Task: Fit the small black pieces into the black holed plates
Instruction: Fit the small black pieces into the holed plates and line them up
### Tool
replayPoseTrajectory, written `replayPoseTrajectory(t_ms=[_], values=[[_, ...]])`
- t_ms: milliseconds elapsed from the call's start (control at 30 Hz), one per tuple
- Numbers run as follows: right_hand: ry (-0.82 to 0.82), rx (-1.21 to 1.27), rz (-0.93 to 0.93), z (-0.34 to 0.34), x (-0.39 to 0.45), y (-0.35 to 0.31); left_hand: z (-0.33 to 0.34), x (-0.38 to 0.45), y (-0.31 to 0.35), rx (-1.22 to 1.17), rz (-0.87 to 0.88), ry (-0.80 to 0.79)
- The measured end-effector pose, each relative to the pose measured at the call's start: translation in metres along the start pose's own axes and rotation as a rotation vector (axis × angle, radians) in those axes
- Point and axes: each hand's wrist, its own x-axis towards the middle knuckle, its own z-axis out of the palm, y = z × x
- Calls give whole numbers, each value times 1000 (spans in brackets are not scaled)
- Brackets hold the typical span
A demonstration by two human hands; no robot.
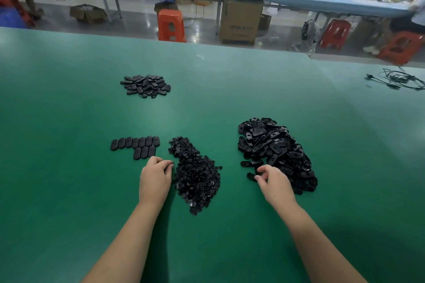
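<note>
Left hand point(155, 179), fingers curled at small pieces pile point(195, 174); right hand point(274, 182) pinching a holed plate point(251, 177).
I note bare green table point(69, 110) leftward; left hold unclear.

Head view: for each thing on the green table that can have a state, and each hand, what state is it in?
Left hand: fingers curled at the edge of the small-piece pile; whether it holds a piece cannot be told.
Right hand: fingers curled round a plate at the plate pile's edge.
Small-piece pile: loose heap.
Plate pile: loose heap.
Rows: plates laid flat, side by side.
Far pile: loose heap, untouched.
Cable: loosely coiled.
</note>
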Motion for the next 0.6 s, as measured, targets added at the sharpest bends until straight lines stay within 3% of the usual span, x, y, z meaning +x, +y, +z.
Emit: replayPoseTrajectory(t_ms=[367, 600], values=[[-16, -221, -83, -4, -6, -4, -2, -1, 2, 8, 6, -7], [27, -95, -148, -4, -14, -9, -3, -1, 5, 19, 15, -10]])
